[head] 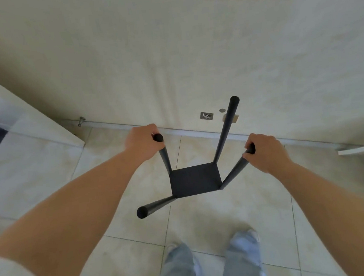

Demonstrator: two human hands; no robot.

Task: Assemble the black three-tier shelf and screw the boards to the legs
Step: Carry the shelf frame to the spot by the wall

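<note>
Left hand [142, 142] and right hand [264, 152] grip shelf legs [225, 131].

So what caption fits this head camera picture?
Both hands, left and right, grip two legs above one black board.

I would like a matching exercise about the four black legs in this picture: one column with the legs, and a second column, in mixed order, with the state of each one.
Column one:
1. far left leg
2. far right leg
3. near right leg
4. near left leg

Column two:
A. free, its end points toward the person
B. the right hand holds its top
C. free, it rises toward the wall
D. the left hand holds its top

All four legs meet the black board.

Pairs: 1-D, 2-C, 3-B, 4-A
</note>
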